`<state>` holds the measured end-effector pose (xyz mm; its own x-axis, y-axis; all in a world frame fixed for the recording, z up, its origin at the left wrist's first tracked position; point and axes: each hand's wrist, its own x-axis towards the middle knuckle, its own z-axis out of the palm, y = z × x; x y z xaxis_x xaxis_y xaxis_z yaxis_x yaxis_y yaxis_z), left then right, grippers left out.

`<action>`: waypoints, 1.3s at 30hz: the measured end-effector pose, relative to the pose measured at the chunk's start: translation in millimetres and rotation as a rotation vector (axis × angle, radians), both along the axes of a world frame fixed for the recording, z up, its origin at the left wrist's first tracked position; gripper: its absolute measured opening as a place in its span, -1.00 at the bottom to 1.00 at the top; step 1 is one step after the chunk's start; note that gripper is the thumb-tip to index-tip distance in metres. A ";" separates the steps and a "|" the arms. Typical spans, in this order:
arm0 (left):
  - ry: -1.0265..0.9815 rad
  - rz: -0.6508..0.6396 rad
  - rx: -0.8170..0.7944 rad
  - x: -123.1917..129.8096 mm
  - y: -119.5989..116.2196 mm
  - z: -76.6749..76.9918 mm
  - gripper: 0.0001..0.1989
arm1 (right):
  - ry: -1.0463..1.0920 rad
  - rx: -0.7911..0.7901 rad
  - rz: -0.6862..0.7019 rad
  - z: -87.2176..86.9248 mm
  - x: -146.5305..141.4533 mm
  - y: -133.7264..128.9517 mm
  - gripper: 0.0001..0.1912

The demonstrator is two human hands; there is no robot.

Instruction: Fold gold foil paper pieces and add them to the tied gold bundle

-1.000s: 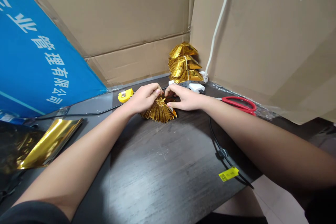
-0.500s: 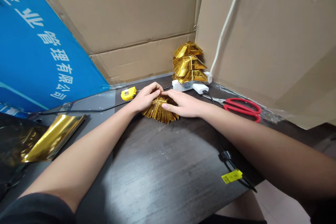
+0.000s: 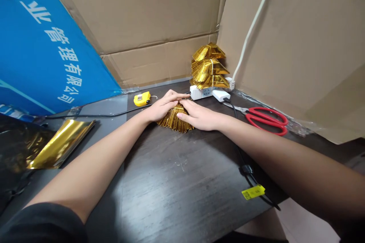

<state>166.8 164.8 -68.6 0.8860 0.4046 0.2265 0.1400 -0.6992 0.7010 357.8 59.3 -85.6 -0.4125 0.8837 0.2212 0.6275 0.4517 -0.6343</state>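
A fan-shaped bundle of pleated gold foil (image 3: 177, 120) lies on the dark table between my hands. My left hand (image 3: 164, 106) rests on its left and top side, fingers stretched toward the right. On the right side of the bundle lies my right hand (image 3: 199, 115), with its thumb on the pleats and its fingers reaching to the top. The fingertips of both hands come together over the bundle's upper edge, which they partly cover. Behind them, several similar gold bundles (image 3: 210, 67) are stacked on a white power strip (image 3: 201, 92).
A yellow tape measure (image 3: 142, 99) sits to the left. Red-handled scissors (image 3: 266, 118) lie at the right, near a white plug (image 3: 221, 95) and black cables. Gold foil sheets (image 3: 62, 144) are at the far left. Cardboard (image 3: 137, 11) walls stand behind the table (image 3: 171, 182).
My left hand's fingers have straightened and now extend further right over the top of the bundle. My right hand stays against the bundle. The view has shifted slightly.
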 end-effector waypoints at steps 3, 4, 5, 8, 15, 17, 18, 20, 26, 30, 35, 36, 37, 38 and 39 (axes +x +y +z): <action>-0.005 0.018 -0.007 -0.1 -2.8 1.4 -0.50 | 0.039 -0.004 -0.058 0.5 -2.1 0.5 -0.44; 0.003 0.026 -0.010 0.1 -3.4 1.9 -0.49 | 0.042 -0.006 -0.066 0.9 -2.6 0.7 -0.46; 0.015 0.030 -0.011 0.3 -3.7 2.3 -0.48 | 0.040 -0.008 -0.065 1.3 -3.1 0.8 -0.47; 0.044 -0.002 -0.005 0.9 -2.2 1.8 -0.48 | 0.024 -0.021 -0.056 2.0 -4.4 0.0 -0.41; 0.021 -0.063 0.035 -0.1 1.5 -4.4 -0.40 | 0.017 -0.043 -0.053 -0.7 -4.7 -0.6 -0.33; 0.001 -0.061 0.038 -0.4 0.7 -5.2 -0.38 | 0.039 -0.059 -0.014 0.6 -0.9 0.3 -0.30; -0.012 -0.057 0.032 -0.5 0.3 -5.5 -0.39 | 0.048 -0.078 0.008 2.3 2.2 0.5 -0.28; -0.035 -0.049 0.014 -0.5 -0.1 -5.9 -0.41 | 0.050 -0.125 0.041 8.1 10.6 0.5 -0.28; -0.043 -0.063 -0.008 0.5 3.0 -6.6 -0.51 | -0.107 -0.190 0.150 27.4 44.0 0.9 -0.34; 0.004 -0.065 -0.022 0.3 3.4 -3.8 -0.53 | -0.151 -0.211 0.222 26.2 54.3 3.3 -0.27; 0.033 -0.044 -0.010 1.1 1.2 -1.1 -0.55 | -0.139 -0.125 0.223 17.5 47.8 3.5 -0.19; 0.035 -0.037 -0.006 1.4 0.9 -1.1 -0.55 | -0.151 -0.114 0.210 15.9 45.8 3.1 -0.17; 0.037 -0.033 -0.001 1.7 0.8 -1.3 -0.55 | -0.169 -0.108 0.195 14.4 44.0 2.7 -0.15; 0.040 -0.031 0.006 2.0 0.7 -1.5 -0.54 | -0.189 -0.106 0.183 12.9 42.4 2.5 -0.15; 0.046 -0.030 0.016 2.2 0.8 -1.6 -0.55 | -0.206 -0.106 0.172 11.4 41.1 2.5 -0.15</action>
